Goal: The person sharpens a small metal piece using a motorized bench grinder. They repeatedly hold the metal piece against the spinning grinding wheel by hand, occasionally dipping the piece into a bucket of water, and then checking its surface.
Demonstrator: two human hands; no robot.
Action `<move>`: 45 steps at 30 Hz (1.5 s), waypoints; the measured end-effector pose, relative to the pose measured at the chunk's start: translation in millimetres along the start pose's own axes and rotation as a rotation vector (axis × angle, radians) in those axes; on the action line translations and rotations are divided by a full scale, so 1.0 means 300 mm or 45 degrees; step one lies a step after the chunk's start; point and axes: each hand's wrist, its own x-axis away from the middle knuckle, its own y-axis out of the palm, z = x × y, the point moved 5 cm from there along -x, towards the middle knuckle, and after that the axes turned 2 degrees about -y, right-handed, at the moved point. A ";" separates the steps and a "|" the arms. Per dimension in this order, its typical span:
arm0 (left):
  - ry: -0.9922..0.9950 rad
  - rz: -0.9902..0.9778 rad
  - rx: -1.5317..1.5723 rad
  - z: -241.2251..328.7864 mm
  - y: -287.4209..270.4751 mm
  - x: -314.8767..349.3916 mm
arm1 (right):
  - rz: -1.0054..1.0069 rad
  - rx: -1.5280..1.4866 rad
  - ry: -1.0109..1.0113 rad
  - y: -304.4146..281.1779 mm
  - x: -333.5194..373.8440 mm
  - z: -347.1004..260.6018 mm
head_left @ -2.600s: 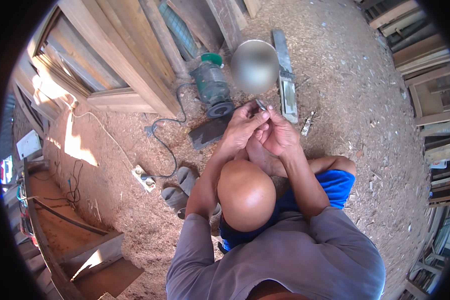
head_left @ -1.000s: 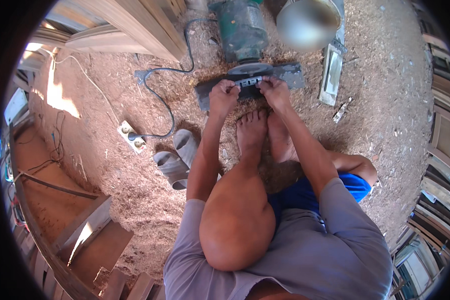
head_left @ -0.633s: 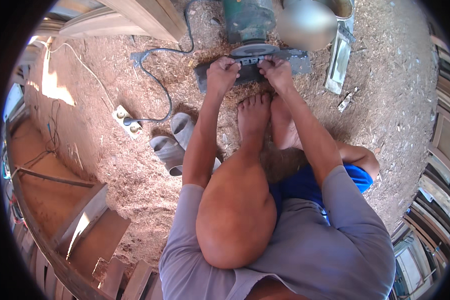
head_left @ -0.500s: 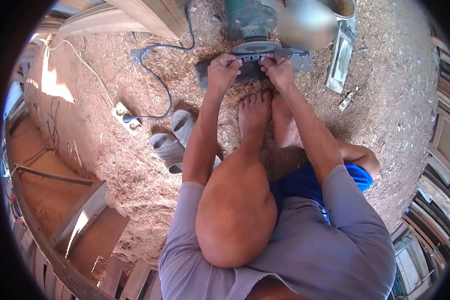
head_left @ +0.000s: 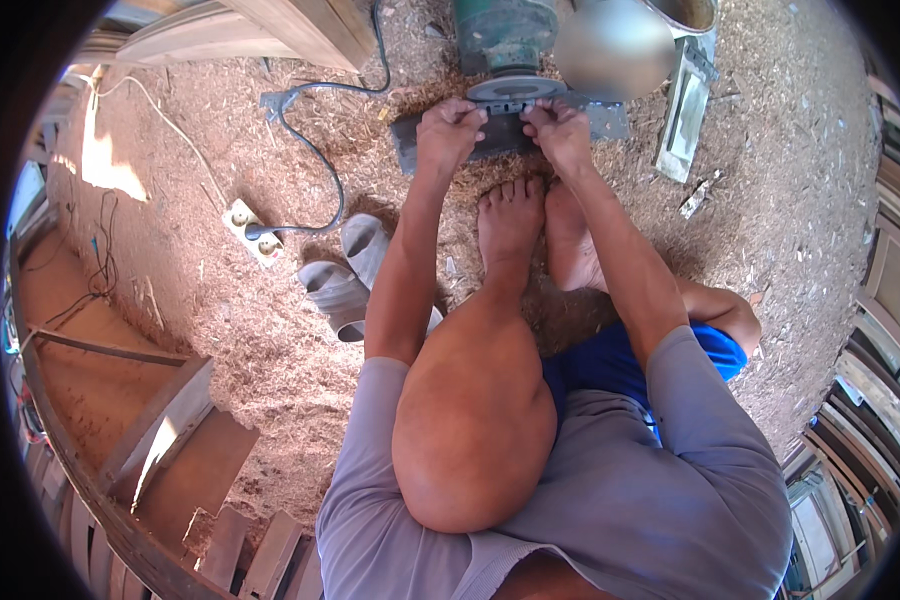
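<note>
A slotted flat metal blade lies crosswise at the near edge of a grey grinding wheel. My left hand pinches its left end between thumb and fingers. At the other end, my right hand grips it the same way. Whether the blade touches the wheel I cannot tell. The wheel sits on a green motor, partly cut off by the top edge. Beneath my hands lies a dark flat board on the ground.
A black cord curves to a white socket strip on the left. Grey sandals lie by my left forearm. My bare feet are just below the board. A pale metal-edged piece lies right; sawdust covers the ground.
The view has shifted very slightly. Both hands keep their pinch on the blade, which stays at the wheel's near edge.
</note>
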 end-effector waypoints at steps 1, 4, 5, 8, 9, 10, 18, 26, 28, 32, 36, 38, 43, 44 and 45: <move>-0.013 -0.004 -0.012 0.004 0.001 0.001 | 0.005 0.010 0.006 -0.002 -0.002 0.004; -0.055 -0.034 0.041 0.008 0.008 0.000 | 0.023 -0.015 0.010 0.000 -0.006 0.011; -0.070 -0.048 0.073 0.007 0.011 -0.003 | 0.031 -0.030 0.012 -0.001 -0.009 0.016; -0.064 -0.071 0.157 0.004 0.025 -0.011 | 0.051 -0.064 0.033 -0.003 -0.010 0.025; -0.065 -0.076 0.169 -0.004 0.025 -0.017 | 0.054 -0.071 0.051 -0.001 -0.007 0.026; -0.067 -0.081 0.181 -0.011 0.025 -0.023 | 0.056 -0.077 0.069 0.001 -0.005 0.027; -0.076 -0.097 0.302 -0.018 0.047 -0.031 | 0.112 -0.132 0.126 -0.011 -0.001 0.034; -0.075 -0.122 0.292 -0.024 0.067 -0.046 | 0.152 -0.216 0.161 -0.022 0.005 0.031; -0.076 -0.121 0.308 -0.023 0.071 -0.046 | 0.153 -0.212 0.165 -0.025 0.004 0.031; -0.053 -0.115 0.370 -0.034 0.069 -0.051 | 0.162 -0.184 0.154 -0.018 0.004 0.026; -0.028 -0.091 0.403 -0.035 0.067 -0.046 | 0.161 -0.126 0.134 -0.015 0.006 0.018; -0.007 -0.081 0.424 -0.035 0.060 -0.042 | 0.157 -0.105 0.128 -0.009 0.007 0.014; 0.011 -0.069 0.466 -0.030 0.049 -0.031 | 0.166 -0.114 0.120 0.006 0.006 0.010; 0.018 -0.067 0.479 -0.030 0.045 -0.029 | 0.165 -0.103 0.118 0.009 0.004 0.015; 0.016 -0.072 0.479 -0.031 0.043 -0.028 | 0.165 -0.092 0.116 0.013 0.001 0.019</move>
